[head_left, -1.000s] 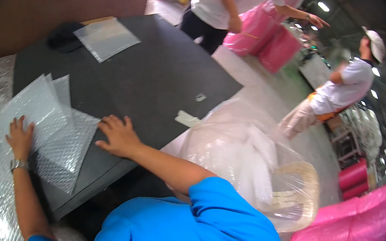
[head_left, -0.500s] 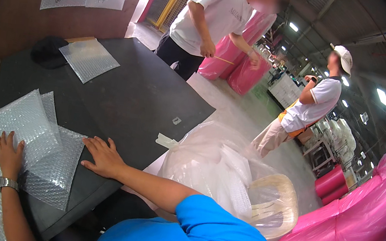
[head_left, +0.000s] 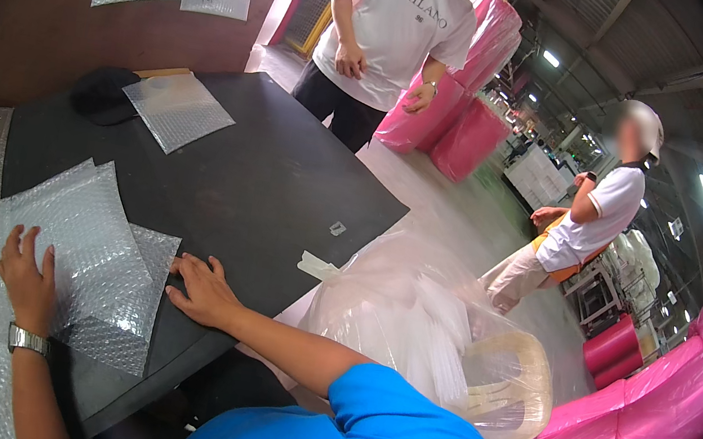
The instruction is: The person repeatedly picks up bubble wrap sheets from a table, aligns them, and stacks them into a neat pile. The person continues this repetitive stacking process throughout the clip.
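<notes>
Both flat, open hands, left hand (head_left: 29,280) and right hand (head_left: 203,288), stayed on bubble wrap (head_left: 84,243) near table edge (head_left: 165,373).

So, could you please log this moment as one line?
left hand: flat on bubble wrap sheets | right hand: flat on black table beside them | nothing gripped

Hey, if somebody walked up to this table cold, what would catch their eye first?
Probably the two hands pressed flat at the near edge of the black table: the left hand on a bubble wrap sheet, the right hand beside it on the tabletop. Next, the bright pink wrapped bundles at lower right, and a clear plastic bag slumped over a cream plastic chair right of the table.
</notes>
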Tool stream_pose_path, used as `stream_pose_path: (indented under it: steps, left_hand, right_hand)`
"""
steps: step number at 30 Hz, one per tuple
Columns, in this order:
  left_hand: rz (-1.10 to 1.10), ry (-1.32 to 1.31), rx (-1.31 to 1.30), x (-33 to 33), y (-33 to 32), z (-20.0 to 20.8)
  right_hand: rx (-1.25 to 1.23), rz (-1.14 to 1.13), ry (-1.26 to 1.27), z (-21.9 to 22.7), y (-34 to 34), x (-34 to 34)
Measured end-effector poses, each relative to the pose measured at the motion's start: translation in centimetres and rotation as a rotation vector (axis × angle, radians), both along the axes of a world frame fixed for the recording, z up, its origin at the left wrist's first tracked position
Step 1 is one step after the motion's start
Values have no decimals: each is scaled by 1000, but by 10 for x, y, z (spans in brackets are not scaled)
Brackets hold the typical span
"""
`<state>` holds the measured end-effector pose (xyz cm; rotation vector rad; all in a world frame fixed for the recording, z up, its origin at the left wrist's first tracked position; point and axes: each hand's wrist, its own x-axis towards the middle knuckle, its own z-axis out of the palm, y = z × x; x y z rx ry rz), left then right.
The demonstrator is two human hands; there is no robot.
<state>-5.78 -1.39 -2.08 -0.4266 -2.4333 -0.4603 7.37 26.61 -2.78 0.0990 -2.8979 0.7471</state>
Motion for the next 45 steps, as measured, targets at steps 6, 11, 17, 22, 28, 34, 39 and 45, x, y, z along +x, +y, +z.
stream_pose_path:
  steps: [6,11,17,22,28,34,39,45]
  left_hand:
    - [374,-311,-216,9,-10,23]
    - [288,-646,-221,17,0,38]
    - [138,-571,-160,29,13,35]
    - [91,-534,-117,30,11,32]
    - [80,-548,-93,32,11,33]
    - [75,-542,-97,32,12,33]
    - [61,-525,-89,32,12,31]
    - [-18,-419,-62,26,13,14]
  right_hand:
    - [24,31,-2,1,-3,-1]
    - [58,14,64,-5,-3,-1]
    - [-100,25,30,-14,10,-5]
    - [-316,43,-4,-11,14,-4]
    - [-298,35,1,-16,14,-7]
    - [-300,21,1,-17,14,-7]
    - [-297,13,13,-14,12,-6]
    - [-298,7,15,-10,9,-5]
